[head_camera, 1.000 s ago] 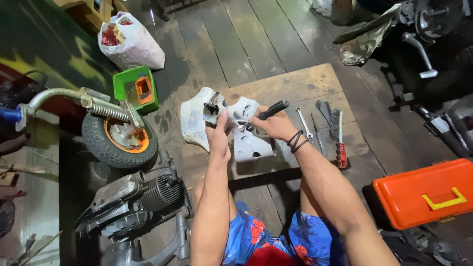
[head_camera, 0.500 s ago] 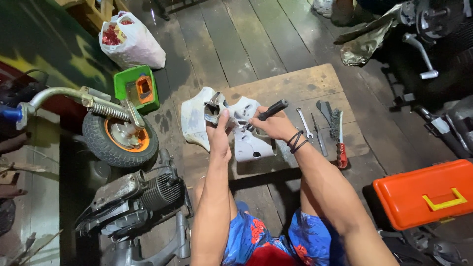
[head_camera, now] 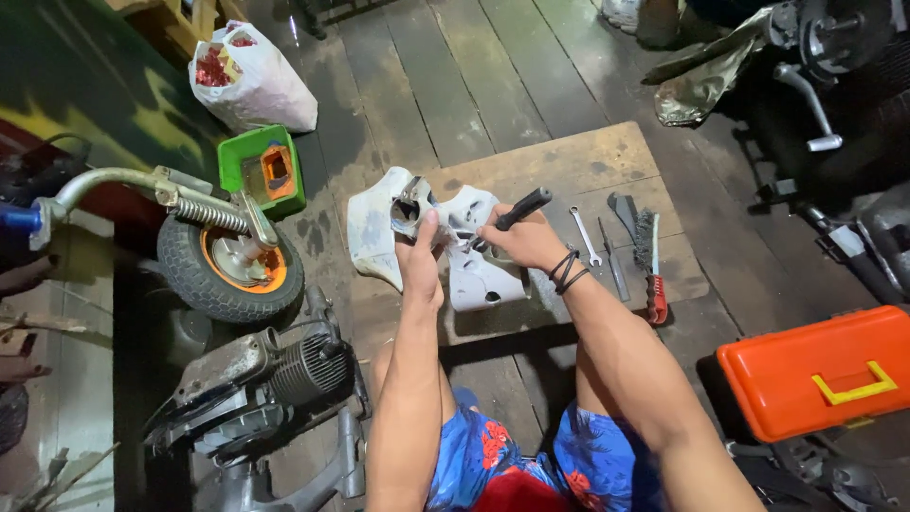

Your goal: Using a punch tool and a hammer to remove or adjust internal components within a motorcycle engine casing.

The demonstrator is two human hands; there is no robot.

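My left hand (head_camera: 418, 258) grips a small grey metal part (head_camera: 410, 206), holding it upright over a white plastic scooter cover (head_camera: 464, 275) that lies on a wooden board (head_camera: 578, 166). My right hand (head_camera: 521, 242) is closed on a black-handled tool (head_camera: 519, 210), whose tip points left at the metal part. Black bands circle my right wrist. Both forearms reach forward from my lap.
A wrench (head_camera: 586, 235), a flat tool and a red-handled wire brush (head_camera: 650, 256) lie on the board to the right. An orange toolbox (head_camera: 815, 374) sits right. A small wheel with fork and spring (head_camera: 227, 261), an engine (head_camera: 275, 374), a green tray (head_camera: 263, 171) and a white bag (head_camera: 248, 78) are left.
My hands have stayed in nearly the same place, with only slight shifts of the tool against the part.
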